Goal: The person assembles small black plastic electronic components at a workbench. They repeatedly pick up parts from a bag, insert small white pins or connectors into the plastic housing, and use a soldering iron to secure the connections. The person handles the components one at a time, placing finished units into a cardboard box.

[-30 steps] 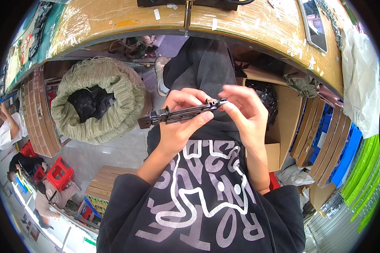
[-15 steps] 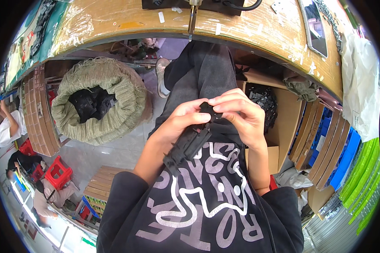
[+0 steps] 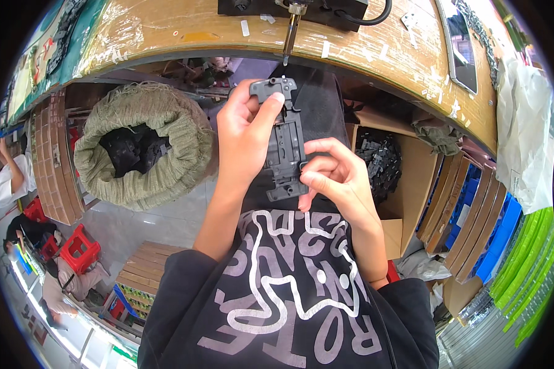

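A long black moulded plastic housing (image 3: 287, 144) is held upright above my lap, its ribbed inner side facing up. My left hand (image 3: 243, 132) grips its upper left end, thumb pressed on the top face and fingers wrapped behind. At the lower right edge of the housing, my right hand (image 3: 341, 181) has thumb and curled fingers closed against it. Just beyond the housing's top end, the thin metal tip of an electric screwdriver (image 3: 292, 37) points down over the table edge.
A wooden worktable (image 3: 166, 31) spans the far side, with a phone (image 3: 460, 52) at its right. On the left stands a woven sack (image 3: 191, 132) holding black parts. To the right, a cardboard box (image 3: 415, 178) contains many small black pieces. Red stools (image 3: 83, 249) and co-workers are farther left.
The housing has swung from a slant near my shirt to nearly upright, closer to the table. My left hand moved up and left with it; my right hand dropped to its lower edge.
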The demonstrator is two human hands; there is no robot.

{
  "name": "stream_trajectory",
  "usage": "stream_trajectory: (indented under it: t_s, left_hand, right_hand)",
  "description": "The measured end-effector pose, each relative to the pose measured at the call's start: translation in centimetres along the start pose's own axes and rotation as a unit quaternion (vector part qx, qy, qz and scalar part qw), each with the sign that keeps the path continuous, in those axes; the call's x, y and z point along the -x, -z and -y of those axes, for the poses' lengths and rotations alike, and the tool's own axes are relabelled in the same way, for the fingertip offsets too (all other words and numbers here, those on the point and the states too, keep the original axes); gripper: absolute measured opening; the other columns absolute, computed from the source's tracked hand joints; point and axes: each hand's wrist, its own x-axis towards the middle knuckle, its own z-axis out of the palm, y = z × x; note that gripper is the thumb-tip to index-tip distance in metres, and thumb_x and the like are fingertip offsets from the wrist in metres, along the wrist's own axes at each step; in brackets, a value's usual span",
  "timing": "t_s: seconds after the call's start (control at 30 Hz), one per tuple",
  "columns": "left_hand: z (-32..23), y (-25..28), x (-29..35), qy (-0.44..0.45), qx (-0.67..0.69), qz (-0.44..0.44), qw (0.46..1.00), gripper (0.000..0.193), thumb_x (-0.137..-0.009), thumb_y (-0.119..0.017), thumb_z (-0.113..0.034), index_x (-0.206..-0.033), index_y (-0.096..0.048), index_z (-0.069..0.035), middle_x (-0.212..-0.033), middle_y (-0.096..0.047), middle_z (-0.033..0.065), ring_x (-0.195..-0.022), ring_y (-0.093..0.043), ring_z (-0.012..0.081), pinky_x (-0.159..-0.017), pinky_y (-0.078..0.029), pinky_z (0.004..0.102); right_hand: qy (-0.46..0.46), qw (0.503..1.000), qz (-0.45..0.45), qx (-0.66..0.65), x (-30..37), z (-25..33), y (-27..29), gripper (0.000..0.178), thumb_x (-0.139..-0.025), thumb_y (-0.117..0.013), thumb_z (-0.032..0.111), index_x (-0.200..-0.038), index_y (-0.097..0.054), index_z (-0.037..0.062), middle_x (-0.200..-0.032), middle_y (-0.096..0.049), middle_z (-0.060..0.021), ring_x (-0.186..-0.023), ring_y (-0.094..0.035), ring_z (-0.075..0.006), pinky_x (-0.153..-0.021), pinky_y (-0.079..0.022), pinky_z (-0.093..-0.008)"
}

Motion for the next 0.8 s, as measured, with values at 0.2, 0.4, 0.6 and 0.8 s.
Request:
stream_trajectory:
  t_s: [0.2, 0.4, 0.6, 0.8]
  left_hand:
    - [-1.1, -0.5, -0.6, 0.02, 0.007, -0.006, 1.0, 0.011, -0.081, -0.053, -0.004, -0.091, -0.052, 0.0, -0.075, -0.057, 0.0005, -0.064, -0.047, 0.0012, -0.054, -0.037, 0.0162]
    - [-1.3, -0.8, -0.8, 0.012, 0.027, -0.013, 0.999, 0.013, -0.081, -0.053, -0.004, -0.093, -0.052, 0.0, -0.075, -0.058, 0.001, -0.063, -0.047, 0.0009, -0.054, -0.036, 0.0158]
    - [-1.2, -0.7, -0.8, 0.008, 0.027, -0.01, 1.0, 0.015, -0.081, -0.053, -0.004, -0.095, -0.052, 0.001, -0.075, -0.058, 0.0012, -0.063, -0.047, 0.0009, -0.053, -0.036, 0.0156]
    - [-1.3, -0.8, -0.9, 0.009, 0.024, -0.018, 1.0, 0.016, -0.081, -0.053, -0.004, -0.096, -0.052, 0.001, -0.075, -0.058, 0.0014, -0.063, -0.047, 0.0011, -0.053, -0.036, 0.0156]
  right_hand:
    - [0.022, 0.999, -0.017, -0.018, -0.5, 0.7, -0.4, 0.032, -0.076, -0.059, -0.001, -0.104, -0.044, -0.0045, -0.069, -0.057, -0.0102, -0.053, -0.059, -0.0173, -0.046, -0.048, -0.0258]
    - [0.032, 0.999, -0.011, -0.034, -0.5, 0.8, -0.4, 0.032, -0.076, -0.059, -0.001, -0.105, -0.044, -0.0053, -0.069, -0.057, -0.0105, -0.054, -0.058, -0.0174, -0.046, -0.048, -0.026]
    - [0.042, 0.998, -0.008, -0.036, -0.4, 0.7, -0.4, 0.032, -0.076, -0.059, -0.002, -0.105, -0.044, -0.0059, -0.07, -0.057, -0.0104, -0.055, -0.059, -0.0172, -0.047, -0.048, -0.0258]
    - [0.043, 0.998, -0.013, -0.033, -0.5, 0.7, -0.5, 0.032, -0.076, -0.058, -0.002, -0.105, -0.044, -0.0062, -0.07, -0.057, -0.0102, -0.054, -0.058, -0.0167, -0.047, -0.048, -0.0256]
